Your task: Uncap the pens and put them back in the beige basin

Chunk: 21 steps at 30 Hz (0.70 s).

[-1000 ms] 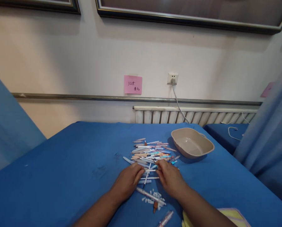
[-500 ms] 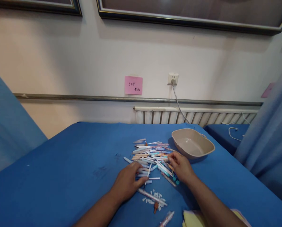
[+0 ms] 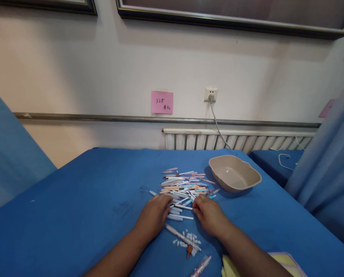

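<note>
A loose pile of pens and thin white sticks (image 3: pixel 172 184) lies mid-table in white, grey, orange, pink and blue. My left hand (image 3: pixel 154 212) is curled at the pile's left edge, by several pale pens (image 3: pixel 176 211); its fingertips are partly hidden, and what they grip cannot be made out. From the right, my right hand (image 3: pixel 210 215) pinches the end of a thin white stick (image 3: pixel 184 207), which points left toward my other hand. Nearer me lie a patterned pen (image 3: pixel 183 237), small white pieces (image 3: pixel 190 235) and a brown piece (image 3: pixel 189 251).
A beige basin (image 3: pixel 235 173) stands right of the pile on the blue cloth-covered table (image 3: pixel 88 215). Another patterned pen (image 3: pixel 201 266) and a yellow cloth (image 3: pixel 230 268) are at the near edge. Blue curtains (image 3: pixel 327 161) hang at both sides; a radiator (image 3: pixel 197 141) runs behind.
My right hand has moved left and nearer me, from the pile's right side to the white stick's end. My left hand's thumb and fingers have drawn in at the pile's left edge.
</note>
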### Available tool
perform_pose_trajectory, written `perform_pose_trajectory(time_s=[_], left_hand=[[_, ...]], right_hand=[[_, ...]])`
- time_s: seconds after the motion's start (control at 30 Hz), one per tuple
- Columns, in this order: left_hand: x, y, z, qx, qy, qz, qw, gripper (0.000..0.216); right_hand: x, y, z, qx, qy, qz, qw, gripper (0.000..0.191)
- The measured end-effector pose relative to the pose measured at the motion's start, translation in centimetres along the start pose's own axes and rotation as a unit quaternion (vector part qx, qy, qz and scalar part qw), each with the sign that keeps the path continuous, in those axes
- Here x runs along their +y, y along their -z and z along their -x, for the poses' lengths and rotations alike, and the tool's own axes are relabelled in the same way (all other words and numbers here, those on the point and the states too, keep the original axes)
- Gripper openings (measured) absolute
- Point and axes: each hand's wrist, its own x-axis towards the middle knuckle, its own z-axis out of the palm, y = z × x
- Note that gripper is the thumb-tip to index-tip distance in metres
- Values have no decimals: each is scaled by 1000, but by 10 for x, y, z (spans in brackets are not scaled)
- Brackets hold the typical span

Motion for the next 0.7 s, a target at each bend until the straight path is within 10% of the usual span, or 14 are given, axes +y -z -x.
perform_pose_trajectory(time_s=[0.47,0.7], left_hand=[[-8,-6,3,97,-65,72,991,26],[17,8,8,-15,-130,79,988,17]], right_hand=[[-41,-6,19,-96,81,50,991,13],[-20,-4,8,-55,46,-18,997,11]])
